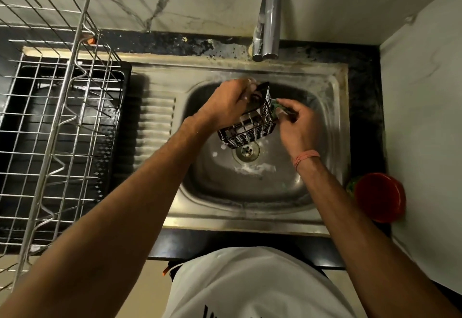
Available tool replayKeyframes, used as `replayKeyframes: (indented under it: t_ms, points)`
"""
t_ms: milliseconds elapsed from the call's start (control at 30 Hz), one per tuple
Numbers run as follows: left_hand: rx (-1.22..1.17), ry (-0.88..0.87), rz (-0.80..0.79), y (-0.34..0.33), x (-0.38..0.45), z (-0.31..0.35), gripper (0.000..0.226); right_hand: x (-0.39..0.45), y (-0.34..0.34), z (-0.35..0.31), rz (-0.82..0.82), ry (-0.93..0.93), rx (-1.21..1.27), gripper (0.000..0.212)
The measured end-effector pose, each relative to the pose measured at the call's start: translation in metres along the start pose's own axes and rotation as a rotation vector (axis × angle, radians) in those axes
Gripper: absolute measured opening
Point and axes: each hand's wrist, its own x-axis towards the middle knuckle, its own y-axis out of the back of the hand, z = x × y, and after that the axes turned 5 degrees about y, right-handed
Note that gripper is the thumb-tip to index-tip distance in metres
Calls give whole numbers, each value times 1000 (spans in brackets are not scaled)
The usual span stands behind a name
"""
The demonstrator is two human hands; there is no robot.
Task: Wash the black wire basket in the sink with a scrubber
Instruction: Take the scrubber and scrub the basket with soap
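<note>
Basket [246, 123] held tilted over the sink [250, 185], above the drain [247, 152], so suds could run off; gripped at its far rim by the left hand [225, 103], fingers curled round the wire; scrubbed on its right side with a green scrubber [276, 107], pinched in the right hand [298, 127]; seemingly empty inside, though blurred; foam lying in the bowl; tap [267, 20] apparently off.

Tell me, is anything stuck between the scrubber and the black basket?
Nothing visible. The right hand presses the green scrubber straight against the side of the black wire basket, which the left hand holds over the sink.
</note>
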Motion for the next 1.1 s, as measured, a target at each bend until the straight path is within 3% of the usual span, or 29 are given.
replayKeyframes:
  t_ms: [100, 200, 400, 633, 867, 1100]
  points:
    - [219, 153, 113, -13, -1, -8, 44, 2, 3, 5, 62, -20, -69, 21]
    - [162, 370, 190, -33, -7, -6, 75, 2, 5, 7, 120, -24, -146, 19]
    - [38, 421, 337, -48, 6, -6, 74, -7, 4, 8, 153, 179, -379, 18]
    - [49, 446, 318, -46, 18, -17, 68, -27, -11, 5, -93, 483, -533, 17]
    - [36, 439, 293, -47, 18, -17, 66, 6, 11, 3, 178, 226, -500, 24]
    - [33, 431, 299, -44, 22, -19, 64, -42, -17, 1, -105, 515, -540, 19]
